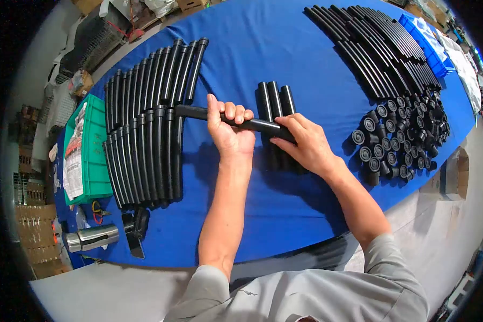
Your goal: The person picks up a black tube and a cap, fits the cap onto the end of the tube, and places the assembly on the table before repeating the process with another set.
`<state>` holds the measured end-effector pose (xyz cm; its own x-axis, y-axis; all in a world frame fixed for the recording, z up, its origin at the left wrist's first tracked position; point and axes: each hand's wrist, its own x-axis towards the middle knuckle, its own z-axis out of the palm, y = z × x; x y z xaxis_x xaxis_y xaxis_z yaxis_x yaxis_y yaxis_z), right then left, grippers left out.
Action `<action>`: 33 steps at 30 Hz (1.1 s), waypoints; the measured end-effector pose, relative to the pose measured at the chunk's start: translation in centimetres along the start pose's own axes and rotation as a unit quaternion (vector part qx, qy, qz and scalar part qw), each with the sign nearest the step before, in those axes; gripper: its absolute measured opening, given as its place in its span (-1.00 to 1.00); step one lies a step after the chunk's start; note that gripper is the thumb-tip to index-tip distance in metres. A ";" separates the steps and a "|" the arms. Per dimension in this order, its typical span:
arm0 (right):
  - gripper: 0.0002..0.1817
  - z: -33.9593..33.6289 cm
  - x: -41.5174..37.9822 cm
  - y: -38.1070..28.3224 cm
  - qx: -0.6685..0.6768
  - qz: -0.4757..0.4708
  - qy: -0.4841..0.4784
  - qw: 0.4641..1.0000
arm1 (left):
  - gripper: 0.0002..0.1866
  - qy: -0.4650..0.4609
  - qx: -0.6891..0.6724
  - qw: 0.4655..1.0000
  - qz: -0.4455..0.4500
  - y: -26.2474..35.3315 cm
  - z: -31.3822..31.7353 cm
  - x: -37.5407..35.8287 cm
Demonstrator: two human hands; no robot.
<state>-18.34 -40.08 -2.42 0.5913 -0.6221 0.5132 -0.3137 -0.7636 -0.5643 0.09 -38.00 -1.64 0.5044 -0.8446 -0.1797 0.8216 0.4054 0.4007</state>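
In the head view a black tube [262,125] lies crosswise between my hands, above the table. My left hand [232,129] is closed round it left of its middle, thumb pointing up. My right hand [308,140] is wrapped round its right end, which the fingers partly hide. The tube's left end looks slightly thicker, like a fitted cap. Below my hands, several loose black tubes [273,96] lie side by side on the blue cloth [241,48]. My right forearm and hand cover part of them.
Rows of capped black tubes [145,155] lie at left beside a green crate [97,155]. A steel flask [91,239] and a dark phone-like object [136,247] are near the front edge. Many black end caps [392,142], more tubes [375,48] and a blue basket [434,59] occupy the right.
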 end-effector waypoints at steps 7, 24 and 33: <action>-0.63 -0.8 0.0 -0.3 -0.021 -0.006 0.013 1.000 | -0.62 -0.030 -0.017 0.999 0.004 -0.2 1.7 -0.9; -0.59 -0.4 0.1 -1.0 0.072 0.044 -0.009 0.996 | -0.64 -0.109 0.008 0.994 -0.024 0.9 0.6 0.2; -0.61 0.1 -0.4 -1.5 0.099 0.033 0.029 0.994 | -0.60 -0.031 0.014 0.999 0.026 1.7 2.9 -1.4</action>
<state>-18.05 -38.68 -1.85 0.5279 -0.6839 0.5037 -0.1947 -0.6747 -0.7120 0.03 -37.10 1.88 0.5275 -0.8433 -0.1032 0.7869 0.4392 0.4334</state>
